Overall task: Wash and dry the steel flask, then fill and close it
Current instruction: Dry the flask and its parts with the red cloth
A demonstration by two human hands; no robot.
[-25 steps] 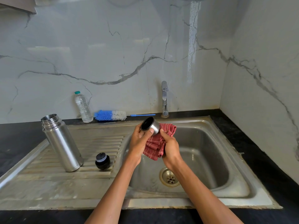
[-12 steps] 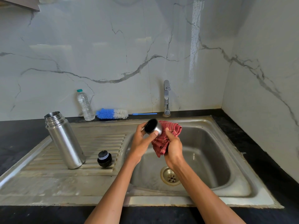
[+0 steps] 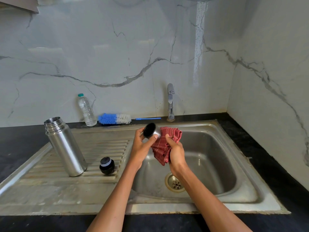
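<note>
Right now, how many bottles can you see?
2: the open steel flask standing on the drainboard, and the plastic water bottle by the back wall. None seem hidden.

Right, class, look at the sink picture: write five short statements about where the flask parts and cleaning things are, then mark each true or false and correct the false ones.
1. The steel flask stands open on the draining board. True.
2. The left hand holds the steel cup lid. True.
3. The right hand grips a blue sponge. False: it grips a red cloth.
4. The black stopper is screwed into the flask. False: it sits on the draining board beside the flask.
5. The bottle brush lies in the sink basin. False: it lies on the counter by the wall, next to the water bottle.
</note>
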